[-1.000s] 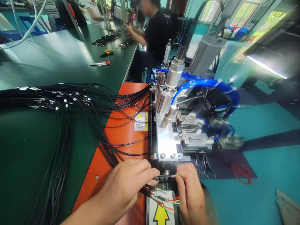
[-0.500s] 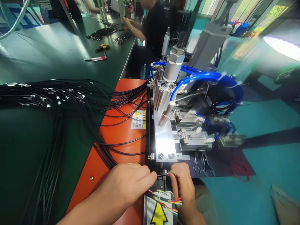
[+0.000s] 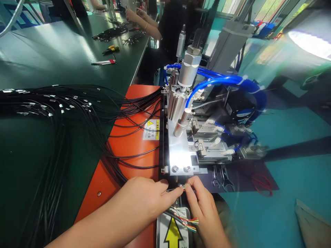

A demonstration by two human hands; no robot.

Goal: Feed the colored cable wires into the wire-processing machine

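Between my hands, just in front of the metal fixture, is the stripped end of a black cable with thin coloured wires. My left hand is closed on the cable, thumb and finger reaching toward the wires. Pinched in the fingertips of my right hand are the tips of those wires. Below, other cable ends with fanned red, yellow, green and white wires lie over a plate with a yellow arrow. My fingers hide part of the held cable.
Black cables run from the green table across the orange base. Blue air hoses arch over the machine. Wrenches lie to its right. Pliers and a red-handled tool rest farther back, near a seated person.
My left thumb and finger have moved right, closer to my right fingertips at the wires. The right hand has shifted slightly, its fingers more extended. The whole view has moved a little.
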